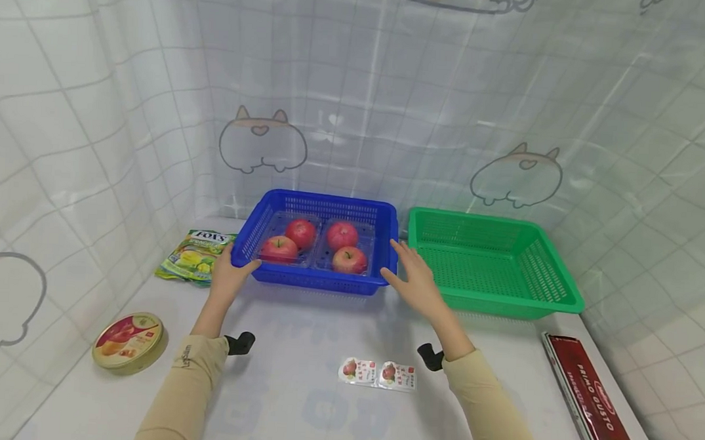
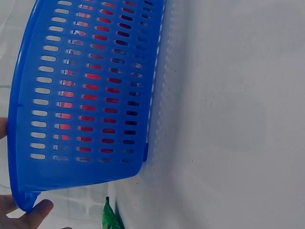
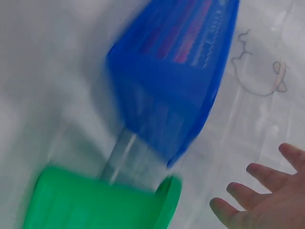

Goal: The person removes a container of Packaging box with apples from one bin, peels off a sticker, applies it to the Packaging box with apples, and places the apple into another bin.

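A blue slotted basket (image 1: pixel 314 281) stands at the back of the table and holds several red apples (image 1: pixel 301 233) in a clear plastic tray (image 1: pixel 318 251). My left hand (image 1: pixel 232 267) grips the basket's front left corner, with the thumb over the rim. In the left wrist view the fingertips (image 2: pixel 33 212) show at that corner of the basket (image 2: pixel 81 95). My right hand (image 1: pixel 412 275) is open with straight fingers beside the basket's right end. The blurred right wrist view shows this hand (image 3: pixel 262 200) a little apart from the basket (image 3: pixel 176 86).
A green basket (image 1: pixel 502 310) stands just right of the blue one, also seen as the green basket (image 3: pixel 95 200). A candy bag (image 1: pixel 196 256) and a round tin (image 1: pixel 128 340) lie left; small fruit cups (image 1: pixel 377 373) lie in front; a spaghetti box (image 1: pixel 593 401) lies right. Curtains enclose the table.
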A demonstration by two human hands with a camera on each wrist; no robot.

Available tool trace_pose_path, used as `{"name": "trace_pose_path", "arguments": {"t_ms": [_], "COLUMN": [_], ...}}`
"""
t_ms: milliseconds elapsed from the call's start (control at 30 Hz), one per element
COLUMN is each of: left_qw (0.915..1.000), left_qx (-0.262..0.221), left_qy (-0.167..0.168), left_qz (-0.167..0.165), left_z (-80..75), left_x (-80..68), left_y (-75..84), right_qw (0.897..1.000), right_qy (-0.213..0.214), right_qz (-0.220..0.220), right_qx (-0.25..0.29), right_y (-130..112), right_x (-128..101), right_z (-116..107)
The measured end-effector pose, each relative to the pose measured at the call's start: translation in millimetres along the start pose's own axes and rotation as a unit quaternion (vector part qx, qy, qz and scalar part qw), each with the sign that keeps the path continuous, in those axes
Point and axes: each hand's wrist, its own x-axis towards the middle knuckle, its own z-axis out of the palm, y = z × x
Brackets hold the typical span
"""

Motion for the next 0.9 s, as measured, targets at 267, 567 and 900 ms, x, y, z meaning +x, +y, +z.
{"name": "trace_pose_path", "arguments": {"t_ms": [267, 567, 900], "left_qw": [1.0, 1.0, 0.9998], "left_qx": [0.006, -0.002, -0.016], "left_qy": [0.002, 0.001, 0.002], "left_qz": [0.0, -0.003, 0.007], "left_z": [-0.1, 1.5, 1.9], "left_x": [-0.4, 1.0, -3.0], "left_y": [-2.7, -2.7, -5.7], "right_qw": [0.966, 0.941, 0.942], "right_qy": [-0.056, -0.032, -0.022], "right_qz": [0.077, 0.155, 0.209], "right_qx": [0.24, 0.299, 0.261], "right_y": [-17, -27, -10], "right_x": [33, 72, 97], "right_z": [22, 54, 80]}}
